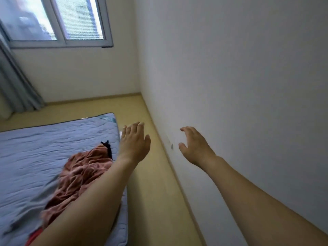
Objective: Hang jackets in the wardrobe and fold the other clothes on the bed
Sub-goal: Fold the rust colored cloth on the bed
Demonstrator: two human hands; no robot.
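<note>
- Head view: the left hand [134,142] is stretched forward, fingers straight, nothing held.
- The right hand [194,145] is raised, fingers loosely spread, empty.
- A rust-coloured garment [79,176] is seen crumpled on the bed [35,153].

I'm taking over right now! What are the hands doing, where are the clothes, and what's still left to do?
Left hand: open, empty, held out over the floor beside the bed.
Right hand: open, empty, near the wall.
Clothes: a crumpled reddish-brown garment lies unfolded on the bed, with a black piece at its far end and something red at its near end.
Done: nothing visibly folded.
Left: fold or hang these. No wardrobe in view.
</note>
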